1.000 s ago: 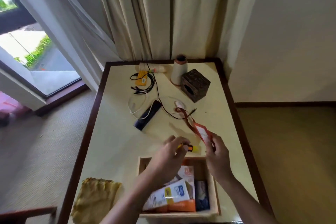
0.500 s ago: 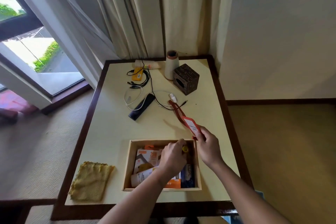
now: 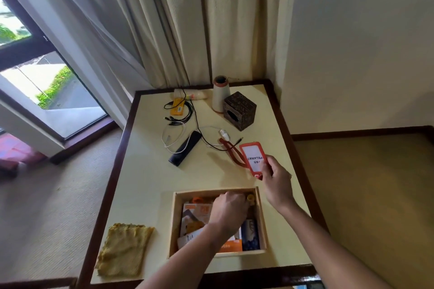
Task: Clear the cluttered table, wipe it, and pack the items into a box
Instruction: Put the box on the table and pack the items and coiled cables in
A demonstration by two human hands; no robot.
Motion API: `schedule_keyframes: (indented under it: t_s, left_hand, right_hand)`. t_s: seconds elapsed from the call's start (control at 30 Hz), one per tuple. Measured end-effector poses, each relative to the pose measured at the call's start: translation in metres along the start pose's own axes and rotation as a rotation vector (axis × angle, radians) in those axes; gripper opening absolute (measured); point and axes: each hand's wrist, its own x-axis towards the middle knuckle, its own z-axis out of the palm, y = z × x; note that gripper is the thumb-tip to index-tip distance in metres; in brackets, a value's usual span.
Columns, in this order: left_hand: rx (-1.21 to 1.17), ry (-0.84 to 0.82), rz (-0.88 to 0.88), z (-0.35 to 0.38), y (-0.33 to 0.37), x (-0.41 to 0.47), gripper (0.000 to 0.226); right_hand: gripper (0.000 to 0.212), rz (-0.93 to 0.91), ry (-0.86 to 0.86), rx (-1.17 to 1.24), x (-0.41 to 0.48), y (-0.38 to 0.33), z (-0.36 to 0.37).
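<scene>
logging change vs 1 s back: l hand [image 3: 229, 209] was over the table [image 3: 145, 183] just past the box [image 3: 175, 218] rim w/ the small yellow item [image 3: 250, 198]; now it is down inside the box, far-right corner, fingers curled on the item, which shows at the fingertips. release not yet seen. r hand [image 3: 277, 180] pinches the red tag [image 3: 252, 159] by its near end, raised above the table just beyond the box's far-right corner; tag face now turned up to the camera, was edge-on before. its red strap [image 3: 229, 149] trails back toward the white plug [image 3: 224, 134], far end looks to rest on the table. meaning: yellow item approx packed, tag likely next in. left to clear: black remote [image 3: 185, 151], cables [image 3: 185, 115], cone spool [image 3: 219, 94], dark carved cube [image 3: 239, 110]. yellow cloth [image 3: 124, 250] lies flat at near-left corner, no hand on it, so wipe prob not begun.
</scene>
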Motion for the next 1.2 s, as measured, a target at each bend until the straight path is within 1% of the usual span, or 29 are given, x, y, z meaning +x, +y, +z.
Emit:
schedule_keyframes:
  t_s: [0.03,0.07,0.1,0.13,0.17,0.2,0.23,0.27,0.3,0.33,0.37,0.4,0.43,0.5,0.6,0.63,0.7,0.77,0.8,0.83,0.9,0.97,1.0,1.03,1.07,1.1,1.13,1.17,1.2]
  left_hand:
    - [-0.037,0.02,-0.012,-0.009,-0.002,-0.003,0.031]
    - [-0.101,0.056,-0.029,-0.018,-0.002,-0.005,0.03]
    - [-0.191,0.128,-0.052,-0.03,-0.004,-0.008,0.024]
    - [-0.285,0.243,-0.066,-0.045,-0.005,-0.01,0.018]
    - [-0.35,0.374,-0.067,-0.061,-0.007,-0.012,0.021]
    - [-0.38,0.469,-0.057,-0.078,-0.008,-0.011,0.032]
    - [-0.385,0.516,-0.042,-0.093,-0.009,-0.007,0.045]
    - [-0.383,0.502,-0.035,-0.11,-0.01,-0.002,0.057]
    - [-0.387,0.444,-0.04,-0.125,-0.009,0.003,0.062]
    - [-0.404,0.377,-0.041,-0.14,-0.01,0.006,0.057]
    - [-0.457,0.316,-0.038,-0.154,-0.01,0.008,0.043]
    - [-0.549,0.268,-0.04,-0.167,-0.012,0.008,0.025]
    - [-0.65,0.239,-0.056,-0.176,-0.014,0.008,0.014]
    - [-0.831,0.244,-0.102,-0.189,-0.023,0.002,0.005]
    - [-1.079,0.361,-0.214,-0.201,-0.038,-0.012,0.009]
    - [-1.132,0.402,-0.244,-0.202,-0.044,-0.016,0.01]
    - [-1.189,0.465,-0.293,-0.204,-0.056,-0.025,0.011]
    - [-1.246,0.481,-0.322,-0.206,-0.062,-0.031,0.013]
    - [-1.252,0.477,-0.331,-0.208,-0.063,-0.034,0.014]
    - [-1.243,0.463,-0.336,-0.209,-0.064,-0.036,0.015]
    - [-1.217,0.367,-0.317,-0.215,-0.066,-0.042,0.017]
    - [-1.21,0.191,-0.246,-0.22,-0.068,-0.048,0.019]
    - [-1.229,0.104,-0.194,-0.222,-0.068,-0.05,0.021]
    - [-1.286,0.034,-0.135,-0.223,-0.066,-0.053,0.025]
    - [-1.372,-0.019,-0.079,-0.225,-0.063,-0.054,0.028]
    - [-1.47,-0.058,-0.025,-0.226,-0.058,-0.054,0.029]
    - [-1.558,-0.074,0.026,-0.228,-0.052,-0.054,0.028]
    - [-1.636,-0.061,0.065,-0.229,-0.045,-0.053,0.024]
    - [-1.695,-0.015,0.069,-0.231,-0.038,-0.052,0.02]
  right_hand:
    - [0.017,-0.012,0.007,0.023,0.002,-0.008,-0.004]
    - [0.018,-0.018,-0.001,0.058,0.004,-0.017,-0.01]
    - [0.02,-0.019,-0.021,0.09,0.007,-0.025,-0.014]
    - [0.021,-0.023,-0.053,0.115,0.01,-0.036,-0.019]
    - [0.022,-0.029,-0.094,0.127,0.014,-0.048,-0.023]
    - [0.021,-0.035,-0.154,0.137,0.017,-0.059,-0.027]
    - [0.02,-0.037,-0.229,0.152,0.021,-0.071,-0.029]
    - [0.02,-0.034,-0.322,0.172,0.025,-0.083,-0.032]
    - [0.02,-0.034,-0.412,0.184,0.027,-0.095,-0.032]
    - [0.021,-0.044,-0.489,0.19,0.028,-0.106,-0.032]
    - [0.02,-0.068,-0.544,0.184,0.029,-0.117,-0.031]
    - [0.019,-0.101,-0.573,0.165,0.028,-0.127,-0.03]
    - [0.019,-0.135,-0.577,0.14,0.028,-0.136,-0.029]
    - [0.022,-0.178,-0.547,0.128,0.027,-0.148,-0.029]
    - [0.031,-0.187,-0.512,0.202,0.024,-0.155,-0.034]
    - [0.03,-0.222,-0.487,0.185,0.023,-0.155,-0.036]
    - [0.02,-0.3,-0.453,0.093,0.022,-0.154,-0.038]
    - [0.011,-0.32,-0.477,0.023,0.024,-0.152,-0.037]
    - [0.01,-0.312,-0.483,0.034,0.023,-0.155,-0.037]
    - [0.013,-0.31,-0.454,0.042,0.024,-0.155,-0.036]
    - [0.02,-0.247,-0.351,0.195,0.026,-0.163,-0.03]
    - [0.024,-0.116,-0.286,0.443,0.029,-0.17,-0.024]
    - [0.028,-0.094,-0.265,0.507,0.028,-0.172,-0.021]
    - [0.035,-0.157,-0.277,0.473,0.028,-0.172,-0.018]
    - [0.038,-0.225,-0.321,0.387,0.023,-0.174,-0.014]
    - [0.028,-0.285,-0.35,0.225,0.019,-0.172,-0.007]
    - [0.01,-0.243,-0.414,0.114,0.013,-0.172,0.002]
    - [0.02,-0.191,-0.439,-0.025,0.005,-0.172,0.011]
    - [0.021,-0.148,-0.452,-0.134,-0.002,-0.172,0.022]
